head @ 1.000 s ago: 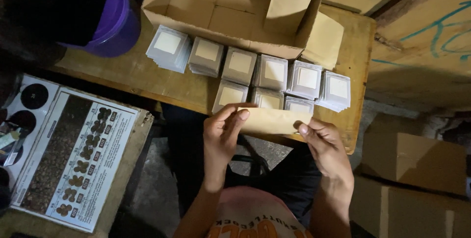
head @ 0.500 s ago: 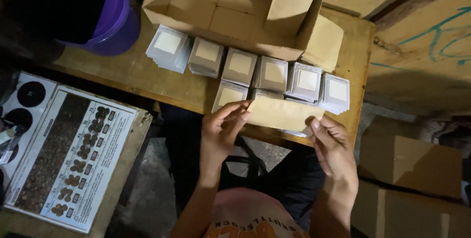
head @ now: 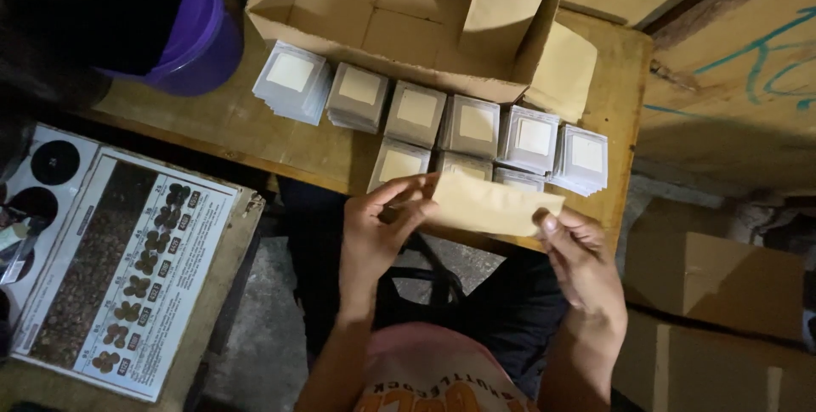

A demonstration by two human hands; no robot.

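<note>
Both hands hold a flat brown paper envelope [head: 493, 205] level in front of me, just over the near edge of the wooden table [head: 255, 136]. My left hand [head: 381, 229] pinches its left end with thumb and fingers. My right hand [head: 582, 255] grips its right end, thumb on top. Right behind the envelope, several stacks of small white-faced packets [head: 476, 127] stand in two rows on the table.
An open cardboard box [head: 399, 13] holding more brown envelopes [head: 506, 0] sits behind the stacks. A purple bucket [head: 204, 34] stands at the table's far left. A printed chart board [head: 119, 268] lies at my left. Cardboard boxes [head: 722, 293] stand on the floor at my right.
The envelope and both hands have shifted slightly to the right and a little nearer to me. My grip on both ends is unchanged.
</note>
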